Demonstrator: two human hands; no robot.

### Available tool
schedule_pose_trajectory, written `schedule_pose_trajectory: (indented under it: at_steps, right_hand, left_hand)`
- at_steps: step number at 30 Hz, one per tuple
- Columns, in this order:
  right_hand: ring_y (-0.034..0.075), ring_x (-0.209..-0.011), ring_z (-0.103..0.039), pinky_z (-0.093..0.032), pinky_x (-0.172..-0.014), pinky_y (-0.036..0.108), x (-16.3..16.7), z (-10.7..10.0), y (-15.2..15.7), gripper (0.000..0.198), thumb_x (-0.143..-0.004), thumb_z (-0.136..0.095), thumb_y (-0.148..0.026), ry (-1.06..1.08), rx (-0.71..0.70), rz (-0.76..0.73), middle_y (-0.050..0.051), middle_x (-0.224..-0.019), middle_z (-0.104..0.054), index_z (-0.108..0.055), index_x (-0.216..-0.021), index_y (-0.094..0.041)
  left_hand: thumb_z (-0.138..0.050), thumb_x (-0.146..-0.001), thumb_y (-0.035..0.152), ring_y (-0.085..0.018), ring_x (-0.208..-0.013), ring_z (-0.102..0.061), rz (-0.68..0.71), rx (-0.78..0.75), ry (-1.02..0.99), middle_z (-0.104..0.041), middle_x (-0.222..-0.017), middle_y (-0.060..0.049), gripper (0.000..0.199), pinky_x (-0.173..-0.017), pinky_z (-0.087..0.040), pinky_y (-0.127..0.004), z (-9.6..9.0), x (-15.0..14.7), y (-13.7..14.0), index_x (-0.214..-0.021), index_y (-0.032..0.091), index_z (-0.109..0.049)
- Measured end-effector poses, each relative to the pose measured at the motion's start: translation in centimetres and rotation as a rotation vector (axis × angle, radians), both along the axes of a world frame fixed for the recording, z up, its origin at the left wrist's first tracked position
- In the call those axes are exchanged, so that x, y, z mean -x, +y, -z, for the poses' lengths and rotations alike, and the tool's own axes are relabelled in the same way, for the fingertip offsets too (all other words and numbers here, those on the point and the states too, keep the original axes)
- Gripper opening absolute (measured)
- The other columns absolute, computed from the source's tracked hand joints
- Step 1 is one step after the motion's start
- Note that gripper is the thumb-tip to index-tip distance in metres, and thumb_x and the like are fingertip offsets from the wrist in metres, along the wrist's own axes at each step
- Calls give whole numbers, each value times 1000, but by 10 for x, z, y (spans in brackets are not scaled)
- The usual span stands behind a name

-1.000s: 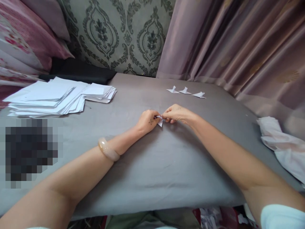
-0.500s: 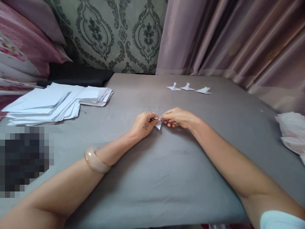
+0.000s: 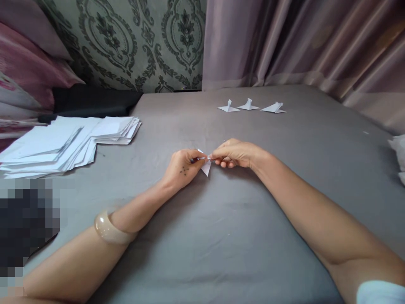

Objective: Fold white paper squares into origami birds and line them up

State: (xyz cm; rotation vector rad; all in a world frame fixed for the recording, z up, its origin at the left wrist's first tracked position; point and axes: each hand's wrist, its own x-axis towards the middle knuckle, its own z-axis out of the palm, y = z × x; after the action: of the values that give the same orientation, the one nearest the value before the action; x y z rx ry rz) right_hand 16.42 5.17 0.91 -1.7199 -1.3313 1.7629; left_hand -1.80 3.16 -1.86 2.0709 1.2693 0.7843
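Between my two hands, just above the grey cloth, is a small folded white paper (image 3: 206,168) with pointed ends. My left hand (image 3: 184,167) pinches it from the left between thumb and forefinger. From the other side, the thumb and forefinger of my right hand (image 3: 232,154) are closed on its top part, close to the left fingertips. The fingers cover much of the paper, so its full shape is hidden. Further back stand three folded paper figures in a row, a left one (image 3: 228,106), a middle one (image 3: 249,104) and a right one (image 3: 274,108).
Uneven stacks of white paper (image 3: 47,141) lie at the left, in front of a black cloth (image 3: 95,100). Grey cloth (image 3: 240,253) covers the surface. A whitish plastic bag (image 3: 399,152) sits at the right edge. Curtains (image 3: 240,42) hang behind, and a blurred dark patch (image 3: 25,228) is at lower left.
The camera view has shifted slightly. Both hands keep their pinch on the folded paper, and a little more of its pointed ends shows around the left fingers.
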Motion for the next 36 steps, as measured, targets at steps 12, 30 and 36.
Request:
schedule_pose_trajectory:
  at_steps: [12,30,36]
  right_hand:
    - [4,-42,-50,-32,-31,13,-5,4,1,9,-72,-69,-18,70,-9,41,-2,-54,-56,-63,-68,-12]
    - [3,-38,-49,-33,-31,13,-1,16,-6,16,-83,-61,-24,35,-170,36,-3,-56,-57,-60,-72,-13]
    - [4,-37,-49,-32,-31,14,3,19,-10,15,-81,-61,-22,32,-249,26,-3,-54,-57,-59,-68,-14]
  left_hand:
    - [-59,-80,26,-14,-65,-60,-141,-19,-46,-72,-72,-1,17,-61,-44,-23,0,1,3,-80,19,-74]
    - [-63,-71,25,-21,-88,-58,-434,-154,214,-64,-86,-9,15,-84,-45,-34,15,20,24,-79,15,-70]
    - [-58,-75,32,-23,-93,-60,-481,-186,307,-68,-91,-11,24,-89,-44,-33,19,17,55,-79,15,-74]
